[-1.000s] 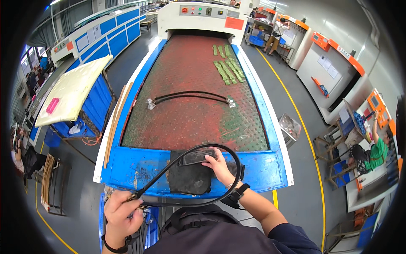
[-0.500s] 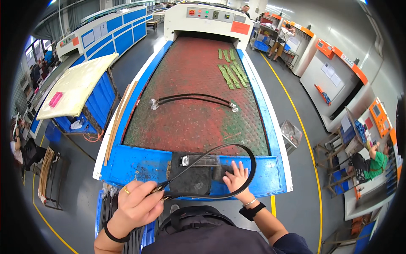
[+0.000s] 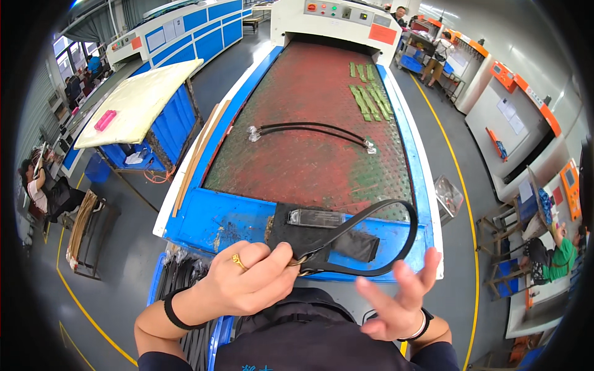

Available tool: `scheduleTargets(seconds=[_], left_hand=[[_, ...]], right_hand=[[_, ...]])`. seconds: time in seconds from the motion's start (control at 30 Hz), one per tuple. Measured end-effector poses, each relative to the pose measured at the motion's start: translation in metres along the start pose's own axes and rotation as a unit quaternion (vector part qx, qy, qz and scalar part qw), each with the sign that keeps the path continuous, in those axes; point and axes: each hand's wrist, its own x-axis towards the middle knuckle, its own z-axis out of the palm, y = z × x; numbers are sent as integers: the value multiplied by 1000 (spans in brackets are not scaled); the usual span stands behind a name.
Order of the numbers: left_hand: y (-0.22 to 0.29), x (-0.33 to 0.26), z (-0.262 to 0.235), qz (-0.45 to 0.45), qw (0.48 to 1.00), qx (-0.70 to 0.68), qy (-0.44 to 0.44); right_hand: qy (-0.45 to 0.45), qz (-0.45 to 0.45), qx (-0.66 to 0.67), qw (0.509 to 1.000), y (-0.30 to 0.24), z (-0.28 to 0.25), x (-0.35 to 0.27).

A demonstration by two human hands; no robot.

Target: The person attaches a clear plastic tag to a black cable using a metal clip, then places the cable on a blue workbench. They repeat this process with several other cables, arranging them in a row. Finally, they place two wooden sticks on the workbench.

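One black strap (image 3: 396, 238), looped, is in hand at the near end of the conveyor: its metal-fitted ends are pinched in the closed fingers of the left hand (image 3: 250, 281), and the loop arcs out to the right above the blue front edge of the machine, its far curve just beside the raised fingertips of the right hand (image 3: 399, 297). The right hand is spread wide, fingers apart, holding nothing; whether a fingertip touches the strap cannot be told. Beneath the strap lies one black pad (image 3: 322, 232) with a small clear piece on top, resting on the blue sill. One further black strap (image 3: 309, 131), also with bright fittings at both ends, lies flat mid-belt on the red-green perforated belt (image 3: 297, 167), well apart from the hands. Several green strips (image 3: 366, 99) lie farther up, near the tunnel mouth of the grey machine housing (image 3: 337, 18). Judged status: one strap appears already laid on the belt, the held one not yet laid; a batch of dark straps (image 3: 182, 278) hangs at the person's lower left, seemingly stock not yet handled. Surroundings: a cream-topped blue worktop (image 3: 139, 102) with a pink object to the left, yellow floor lines, and other people at stations on the left and right margins.
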Motion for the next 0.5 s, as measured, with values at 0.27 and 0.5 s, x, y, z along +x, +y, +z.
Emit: scheduleTargets(seconds=[0.27, 0.5], left_hand=[[7, 0, -4, 46, 998, 38, -9], [10, -1, -3, 31, 999, 32, -9]], right_hand=[[-60, -21, -11, 998, -16, 12, 19], [-71, -15, -12, 997, -18, 13, 20]])
